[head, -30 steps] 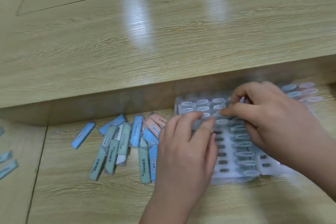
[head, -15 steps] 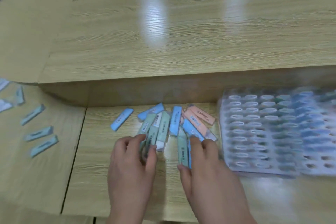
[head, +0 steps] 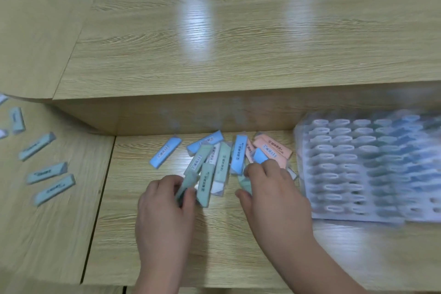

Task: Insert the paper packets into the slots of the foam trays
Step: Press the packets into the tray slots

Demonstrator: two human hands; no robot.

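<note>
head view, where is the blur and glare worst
Head view: motion blur is heaviest on the foam trays at the right edge and the loose packets at far left; the packet pile in the centre is sharper, its print partly visible; two pale glare streaks lie on the raised tabletop.

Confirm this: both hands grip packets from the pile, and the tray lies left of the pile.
Wrong about the tray. The head view shows the tray lying right of the pile, not left. The rest holds: the left hand grips a green packet, and the right hand grips another.
</note>
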